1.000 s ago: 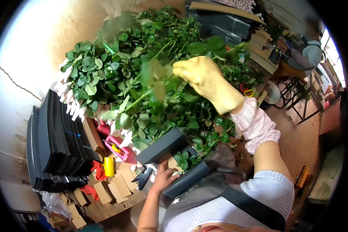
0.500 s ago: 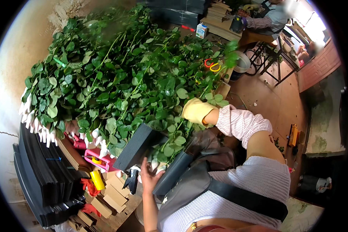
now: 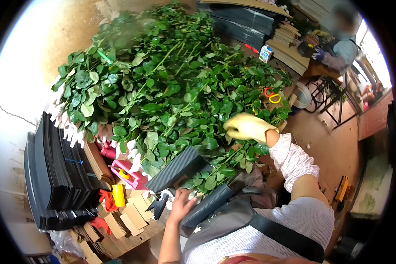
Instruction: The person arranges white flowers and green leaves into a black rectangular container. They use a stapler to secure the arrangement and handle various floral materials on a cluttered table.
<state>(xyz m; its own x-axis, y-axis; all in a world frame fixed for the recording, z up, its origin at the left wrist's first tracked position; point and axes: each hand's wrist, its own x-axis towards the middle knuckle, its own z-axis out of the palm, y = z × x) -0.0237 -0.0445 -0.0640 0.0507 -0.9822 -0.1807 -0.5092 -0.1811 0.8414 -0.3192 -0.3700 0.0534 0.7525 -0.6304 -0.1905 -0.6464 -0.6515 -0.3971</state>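
My bare left hand (image 3: 180, 206) has its fingers spread at the end of a dark ridged V-shaped holder (image 3: 176, 169), beside pale flower heads lying in it. Leafy green stems (image 3: 209, 178) lie between the holder's two sides. My right hand (image 3: 247, 127), in a yellow glove, hovers over the large pile of leafy cut stems (image 3: 171, 88). Its fingers are partly bent and apart, with nothing seen in them. White-sleeved flower heads (image 3: 70, 132) stick out at the pile's left end.
Stacked black sheets (image 3: 61, 171) stand at left, near a pink tool (image 3: 130, 174), a yellow roll (image 3: 119, 196), cardboard pieces (image 3: 132, 215) and a black clamp (image 3: 159, 205). Scissors (image 3: 273, 96) lie on the leaves; a bucket (image 3: 301, 96) stands beyond. Another person (image 3: 339, 53) works at back right.
My view has shifted, so the scene sits further right. My gloved right hand has turned and now reaches over the pile, its fingers showing. My left hand stays at the holder's end.
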